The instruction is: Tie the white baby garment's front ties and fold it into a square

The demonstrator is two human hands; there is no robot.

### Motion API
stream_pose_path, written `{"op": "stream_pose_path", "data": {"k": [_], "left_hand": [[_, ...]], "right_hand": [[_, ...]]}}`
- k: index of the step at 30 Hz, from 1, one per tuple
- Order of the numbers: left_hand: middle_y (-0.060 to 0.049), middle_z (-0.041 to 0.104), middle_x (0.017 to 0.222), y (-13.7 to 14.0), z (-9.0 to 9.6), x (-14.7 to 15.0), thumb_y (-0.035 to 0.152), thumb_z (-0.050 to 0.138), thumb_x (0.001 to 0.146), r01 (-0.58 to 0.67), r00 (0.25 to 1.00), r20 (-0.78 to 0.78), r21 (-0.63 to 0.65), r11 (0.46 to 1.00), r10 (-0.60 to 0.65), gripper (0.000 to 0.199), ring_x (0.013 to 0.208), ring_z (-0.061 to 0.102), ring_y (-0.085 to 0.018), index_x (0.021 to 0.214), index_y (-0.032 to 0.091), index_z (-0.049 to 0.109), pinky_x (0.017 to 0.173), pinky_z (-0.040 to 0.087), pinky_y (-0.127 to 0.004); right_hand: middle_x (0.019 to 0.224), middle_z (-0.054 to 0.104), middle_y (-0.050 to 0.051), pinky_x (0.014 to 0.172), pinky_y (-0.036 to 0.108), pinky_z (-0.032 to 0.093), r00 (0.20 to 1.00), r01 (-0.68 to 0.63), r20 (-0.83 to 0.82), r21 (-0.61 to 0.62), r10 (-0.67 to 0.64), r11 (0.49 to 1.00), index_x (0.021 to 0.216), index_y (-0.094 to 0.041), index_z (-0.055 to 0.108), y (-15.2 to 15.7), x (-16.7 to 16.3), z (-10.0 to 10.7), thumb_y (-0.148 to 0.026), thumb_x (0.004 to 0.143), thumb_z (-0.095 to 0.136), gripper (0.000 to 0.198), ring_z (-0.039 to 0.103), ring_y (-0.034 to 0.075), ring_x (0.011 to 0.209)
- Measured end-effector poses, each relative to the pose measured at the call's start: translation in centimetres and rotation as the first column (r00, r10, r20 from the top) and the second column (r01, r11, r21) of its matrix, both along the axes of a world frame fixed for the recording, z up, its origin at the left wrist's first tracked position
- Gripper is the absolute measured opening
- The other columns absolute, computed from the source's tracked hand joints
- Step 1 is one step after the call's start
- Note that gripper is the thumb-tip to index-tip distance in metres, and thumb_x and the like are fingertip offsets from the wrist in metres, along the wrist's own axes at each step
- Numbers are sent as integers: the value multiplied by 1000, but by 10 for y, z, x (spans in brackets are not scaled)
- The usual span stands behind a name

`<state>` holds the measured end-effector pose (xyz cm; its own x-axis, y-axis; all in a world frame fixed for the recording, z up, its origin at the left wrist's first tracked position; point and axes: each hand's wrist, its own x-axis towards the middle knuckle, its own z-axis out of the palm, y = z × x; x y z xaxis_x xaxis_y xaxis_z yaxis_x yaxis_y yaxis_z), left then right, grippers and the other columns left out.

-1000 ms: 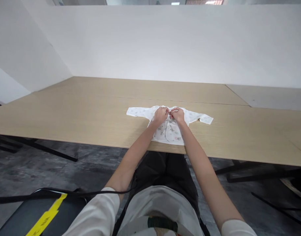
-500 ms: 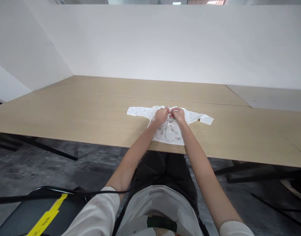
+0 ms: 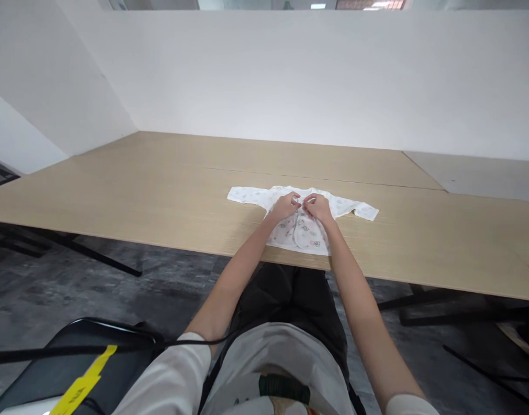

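Head view | white printed shirt (image 3: 307, 235) spread on table (image 3: 160, 193), by its near edge | left hand (image 3: 285, 206), right hand (image 3: 318, 207): fingers curled over its upper front (grip on cloth: cannot tell) | risk: uneven tugging could skew the front

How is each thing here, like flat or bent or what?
Little shirt: spread out on the table, sleeves out sideways.
Left hand: fingers curled, over the shirt's front.
Right hand: fingers bent, over the shirt's front.
Yellow tag: stretched out, writing showing.
Black cable: stretched out, uncoiled.
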<state>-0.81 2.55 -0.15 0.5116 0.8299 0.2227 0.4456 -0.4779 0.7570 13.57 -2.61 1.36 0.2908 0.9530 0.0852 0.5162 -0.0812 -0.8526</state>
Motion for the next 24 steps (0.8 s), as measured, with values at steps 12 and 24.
{"op": "stream_pose_path", "data": {"k": [12, 24], "left_hand": [[-4, 69, 84, 2, 0, -3, 14, 62, 75, 41, 998, -46, 4, 999, -41, 41, 88, 65, -19, 116, 15, 57, 86, 49, -31], [-3, 68, 81, -2, 11, -2, 15, 62, 75, 61, 987, 155, -150, 987, -37, 36, 78, 63, -16, 111, 14, 58, 74, 48, -25]], "right_hand": [[66, 62, -1, 52, 19, 40, 987, -128, 94, 4, 127, 992, 77, -14, 63, -4, -3, 0, -3, 63, 55, 20, 49, 8, 49], [46, 51, -6, 38, 18, 35, 950, -23, -311, -16, 17, 1000, 75, -17, 50, -6, -4, 2, -4, 60, 59, 22, 44, 9, 36]]}}
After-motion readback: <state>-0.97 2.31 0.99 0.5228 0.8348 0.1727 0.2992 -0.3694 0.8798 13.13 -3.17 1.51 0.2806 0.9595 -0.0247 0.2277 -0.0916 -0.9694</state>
